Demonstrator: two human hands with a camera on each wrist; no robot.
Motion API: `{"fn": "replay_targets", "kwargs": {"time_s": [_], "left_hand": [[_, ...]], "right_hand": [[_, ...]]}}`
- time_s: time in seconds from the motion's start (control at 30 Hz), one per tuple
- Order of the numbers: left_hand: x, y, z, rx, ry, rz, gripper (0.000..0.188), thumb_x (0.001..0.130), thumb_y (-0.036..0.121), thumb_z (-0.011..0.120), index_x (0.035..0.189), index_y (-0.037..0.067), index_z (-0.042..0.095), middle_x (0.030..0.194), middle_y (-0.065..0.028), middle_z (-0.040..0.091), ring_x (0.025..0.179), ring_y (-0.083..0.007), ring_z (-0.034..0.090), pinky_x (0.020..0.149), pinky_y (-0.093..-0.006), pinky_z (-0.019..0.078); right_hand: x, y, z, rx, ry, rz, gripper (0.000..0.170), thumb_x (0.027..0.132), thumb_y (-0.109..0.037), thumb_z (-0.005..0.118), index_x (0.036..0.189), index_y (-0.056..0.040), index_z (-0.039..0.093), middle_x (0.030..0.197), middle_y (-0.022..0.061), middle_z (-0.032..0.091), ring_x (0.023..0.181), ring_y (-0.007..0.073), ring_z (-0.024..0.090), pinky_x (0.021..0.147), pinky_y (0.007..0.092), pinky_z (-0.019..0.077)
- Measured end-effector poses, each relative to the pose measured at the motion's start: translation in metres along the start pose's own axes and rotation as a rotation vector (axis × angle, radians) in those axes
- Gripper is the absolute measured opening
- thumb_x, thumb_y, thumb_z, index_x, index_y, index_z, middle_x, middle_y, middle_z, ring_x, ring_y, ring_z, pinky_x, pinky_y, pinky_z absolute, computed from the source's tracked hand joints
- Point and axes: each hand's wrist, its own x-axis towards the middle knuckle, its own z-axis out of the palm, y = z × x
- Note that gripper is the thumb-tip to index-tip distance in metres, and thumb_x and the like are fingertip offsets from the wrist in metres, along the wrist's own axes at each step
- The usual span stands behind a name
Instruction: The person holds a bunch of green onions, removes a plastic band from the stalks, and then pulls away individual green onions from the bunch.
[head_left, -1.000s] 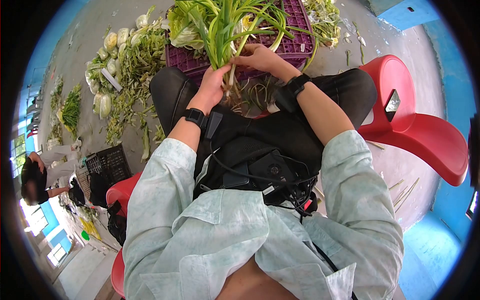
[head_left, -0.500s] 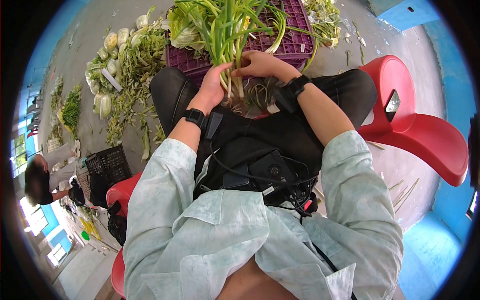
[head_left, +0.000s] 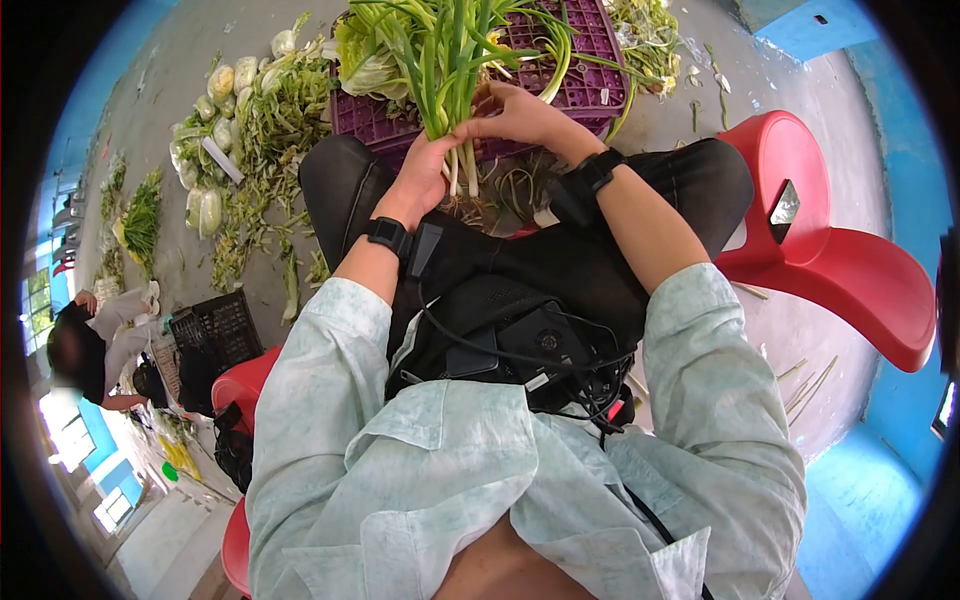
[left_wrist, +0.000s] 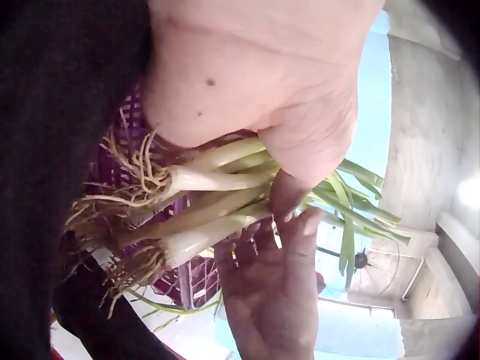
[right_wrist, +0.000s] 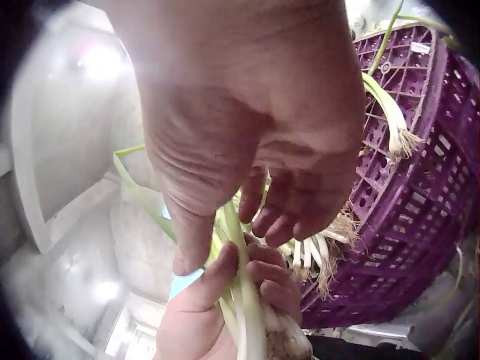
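A bunch of green onions stands upright between the hands in the head view, white ends and roots downward. The left hand grips it low on the stalks; in the left wrist view the roots stick out past that hand. The right hand is at the bunch's right side, its thumb reaching the left hand's thumb. In the right wrist view the right hand has its fingers bent beside the stalks, held by the left fingers. More green onions lie on the purple crate.
Leafy cabbage lies on the crate's left. Trimmed leaves and cabbages cover the floor at left. A red stool with a dark flat object stands at right. Another person is by a black crate at far left.
The right hand's fingers first opened wider around the stalks, then its thumb came back toward the left thumb. The bunch's stalks shifted, and the other person at far left moved.
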Motion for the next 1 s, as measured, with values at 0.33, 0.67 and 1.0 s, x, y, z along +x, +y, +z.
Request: {"fn": "replay_targets", "kwargs": {"time_s": [0.33, 0.67, 1.0], "left_hand": [[-0.013, 0.01, 0.017, 0.121, -0.169, -0.118, 0.026, 0.101, 0.012, 0.063, 0.125, 0.006, 0.056, 0.107, -0.0059, 0.066, 0.097, -0.0194, 0.07, 0.088, -0.0348, 0.059], [-0.01, 0.004, 0.017, 0.116, -0.157, -0.081, 0.021, 0.101, 0.013, 0.062, 0.121, 0.009, 0.058, 0.098, -0.0012, 0.061, 0.08, -0.0127, 0.062, 0.075, -0.0287, 0.0547], [-0.004, 0.002, 0.009, 0.001, -0.072, -0.08, 0.016, 0.1, 0.019, 0.066, 0.108, 0.009, 0.057, 0.091, -0.0016, 0.058, 0.074, -0.0101, 0.056, 0.067, -0.0264, 0.0498]], "right_hand": [[0.001, 0.001, 0.002, 0.102, -0.097, -0.061, 0.053, 0.081, -0.039, 0.085, 0.115, -0.002, 0.07, 0.1, 0.0097, 0.074, 0.087, 0.0185, 0.068, 0.078, 0.0346, 0.0548], [0.0, -0.004, 0.006, -0.146, 0.113, 0.0, 0.067, 0.077, -0.043, 0.084, 0.121, 0.0043, 0.067, 0.11, 0.0194, 0.072, 0.097, 0.0271, 0.07, 0.087, 0.0381, 0.054], [0.013, 0.053, -0.028, 0.427, 0.256, 0.214, 0.052, 0.088, -0.038, 0.072, 0.128, -0.0051, 0.068, 0.126, 0.0129, 0.069, 0.105, 0.0247, 0.069, 0.091, 0.0338, 0.0534]]}}
